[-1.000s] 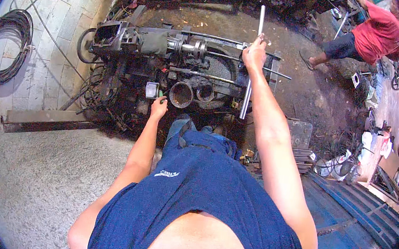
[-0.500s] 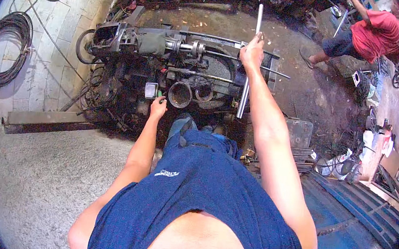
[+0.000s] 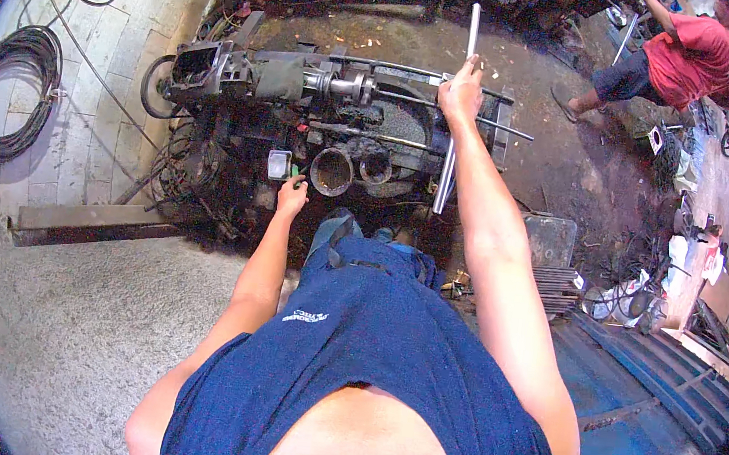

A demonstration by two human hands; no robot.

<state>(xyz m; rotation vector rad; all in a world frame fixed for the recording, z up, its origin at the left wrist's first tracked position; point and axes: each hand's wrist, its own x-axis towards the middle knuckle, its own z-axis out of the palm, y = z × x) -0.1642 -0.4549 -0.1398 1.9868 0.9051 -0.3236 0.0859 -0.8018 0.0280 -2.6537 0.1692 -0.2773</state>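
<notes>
My right hand is closed around a long, shiny metal rod. The rod slants across the right end of a greasy machine with parallel guide bars, and its near end shows beside my forearm. On the left, my left hand has its fingers curled at a small green-and-black piece, too small to name. That piece sits just right of a pale, square-faced box. Two round metal cups stand to the right of this hand, below the guide bars.
A coil of black cable lies on the pale tiles at left, with loose cords nearby. At the upper right, a person in a red shirt bends over. Stacked metal bars and a blue metal panel lie at lower right.
Both hands keep nearly the same place and grip. The rod has hardly moved. The view has shifted very slightly, and the person in red has moved only a little.
</notes>
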